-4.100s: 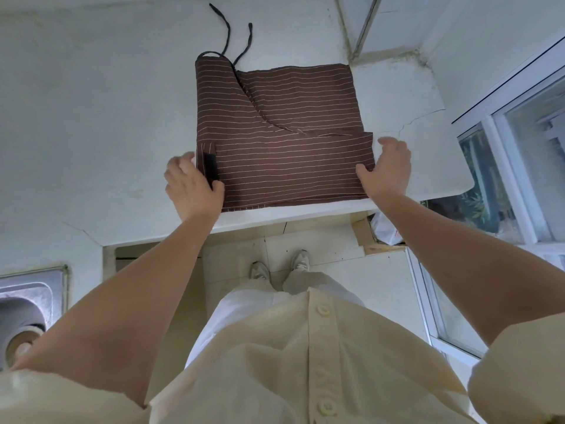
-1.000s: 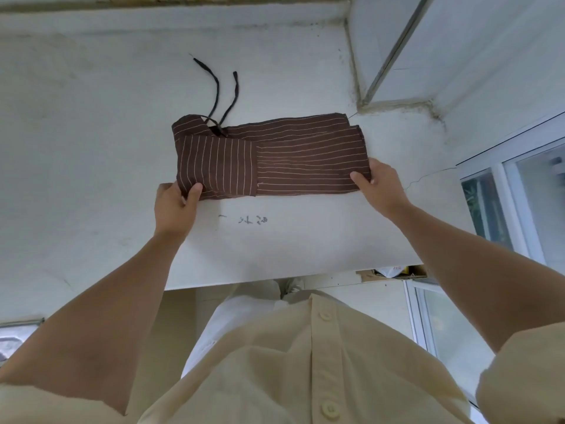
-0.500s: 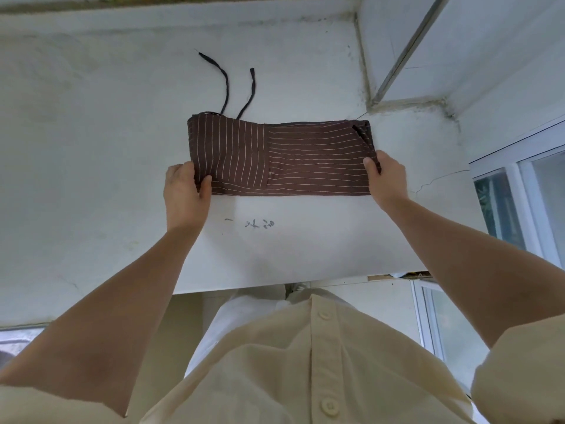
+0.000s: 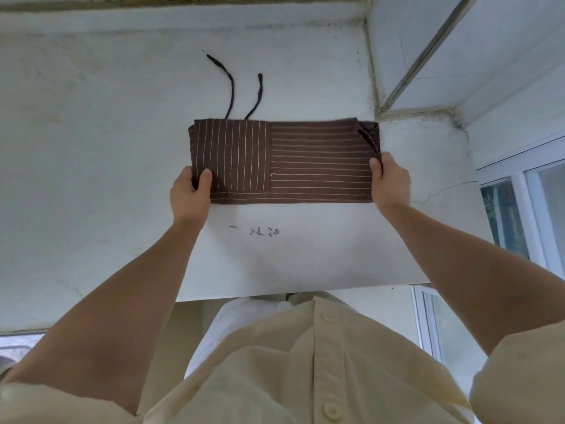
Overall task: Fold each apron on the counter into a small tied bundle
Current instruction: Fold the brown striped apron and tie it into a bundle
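Observation:
A brown apron with thin pale stripes (image 4: pixel 305 162) lies folded into a long flat band on the white counter (image 4: pixel 107 148). A pocket patch with upright stripes covers its left part. Two black strings (image 4: pixel 232 87) trail from its far edge toward the wall. My left hand (image 4: pixel 189 194) grips the band's near left corner, thumb on top. At the near right end my right hand (image 4: pixel 389 183) holds the fabric, thumb on top, where several folded layers show.
The counter's front edge (image 4: pixel 305 290) runs close to my body. Small dark marks (image 4: pixel 263 231) sit on the counter in front of the apron. A wall corner and window frame (image 4: pixel 519 166) stand at the right. A metal sink edge (image 4: pixel 15 347) shows at far left.
The apron went from a wide rectangle to a narrow band, folded away from me. Both hands shifted with it from the counter's front edge toward the wall and still grip its ends.

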`<action>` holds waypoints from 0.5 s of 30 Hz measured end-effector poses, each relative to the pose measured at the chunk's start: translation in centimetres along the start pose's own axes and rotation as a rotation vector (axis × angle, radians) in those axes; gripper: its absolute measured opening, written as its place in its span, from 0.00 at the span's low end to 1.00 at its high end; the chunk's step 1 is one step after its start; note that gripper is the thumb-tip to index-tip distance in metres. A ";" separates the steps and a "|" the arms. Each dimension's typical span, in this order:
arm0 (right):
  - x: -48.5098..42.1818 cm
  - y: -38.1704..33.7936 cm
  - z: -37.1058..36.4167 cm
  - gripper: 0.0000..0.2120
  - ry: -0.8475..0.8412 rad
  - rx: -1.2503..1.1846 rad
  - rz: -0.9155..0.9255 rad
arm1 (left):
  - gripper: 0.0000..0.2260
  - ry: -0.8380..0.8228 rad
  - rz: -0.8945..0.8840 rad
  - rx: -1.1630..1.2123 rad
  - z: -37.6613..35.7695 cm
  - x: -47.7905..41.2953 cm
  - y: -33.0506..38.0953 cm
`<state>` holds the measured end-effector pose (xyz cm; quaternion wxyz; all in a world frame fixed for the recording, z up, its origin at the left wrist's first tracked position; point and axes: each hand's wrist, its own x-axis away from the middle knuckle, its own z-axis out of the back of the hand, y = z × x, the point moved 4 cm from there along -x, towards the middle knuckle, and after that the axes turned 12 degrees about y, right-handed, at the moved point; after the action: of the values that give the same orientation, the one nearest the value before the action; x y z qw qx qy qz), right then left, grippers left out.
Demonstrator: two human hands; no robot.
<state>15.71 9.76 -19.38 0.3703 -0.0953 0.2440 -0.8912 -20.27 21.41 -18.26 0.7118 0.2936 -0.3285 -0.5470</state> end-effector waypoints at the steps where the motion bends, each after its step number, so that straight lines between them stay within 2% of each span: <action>1: 0.0 0.1 -0.3 0.14 -0.022 0.026 -0.015 | 0.12 0.008 0.028 -0.026 -0.1 -0.1 0.0; 3: -0.1 0.1 -0.5 0.15 -0.037 0.048 -0.029 | 0.15 0.015 0.062 -0.090 -0.3 -0.5 0.5; 6: -0.2 -0.3 -0.2 0.14 -0.002 0.018 -0.004 | 0.18 0.046 -0.030 -0.206 -0.4 -1.2 1.3; 10: -0.2 -0.7 -0.1 0.15 0.021 0.002 0.008 | 0.14 0.118 -0.114 -0.159 0.1 -0.6 0.0; 15: -0.4 -0.9 -1.2 0.18 -0.017 0.175 0.007 | 0.11 0.157 -0.057 -0.176 0.0 -0.6 -0.9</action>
<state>14.99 11.04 -19.96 0.3822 -0.0692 0.1625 -0.9071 -20.91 21.75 -19.05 0.7426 0.2810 -0.2137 -0.5691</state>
